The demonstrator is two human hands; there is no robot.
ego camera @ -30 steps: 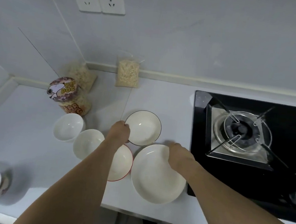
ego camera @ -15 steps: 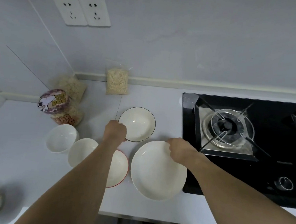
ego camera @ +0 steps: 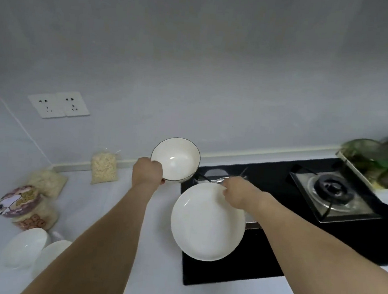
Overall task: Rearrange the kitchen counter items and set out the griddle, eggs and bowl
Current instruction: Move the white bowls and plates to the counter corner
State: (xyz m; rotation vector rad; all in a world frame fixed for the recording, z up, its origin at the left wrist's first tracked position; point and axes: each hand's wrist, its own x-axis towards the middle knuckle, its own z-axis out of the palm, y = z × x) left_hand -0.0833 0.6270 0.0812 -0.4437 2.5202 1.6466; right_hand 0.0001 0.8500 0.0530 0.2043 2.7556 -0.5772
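My left hand point(ego camera: 148, 172) grips the near rim of a white bowl with a dark rim point(ego camera: 175, 159) and holds it in the air above the counter. My right hand point(ego camera: 237, 191) pinches the far rim of a large white plate point(ego camera: 207, 224), lifted and tilted over the left part of the black stove point(ego camera: 272, 256). No griddle or eggs are visible.
Two white bowls point(ego camera: 24, 246) sit at the lower left, partly behind my left arm. A Snoopy snack cup point(ego camera: 19, 201) and bags of noodles point(ego camera: 104, 169) stand along the wall. A gas burner point(ego camera: 335, 196) lies at right, with a tray of greens point(ego camera: 385, 165) beyond.
Both hands have lifted their dishes off the counter and carried them right, the plate now over the stove. The camera has tilted up and to the right.
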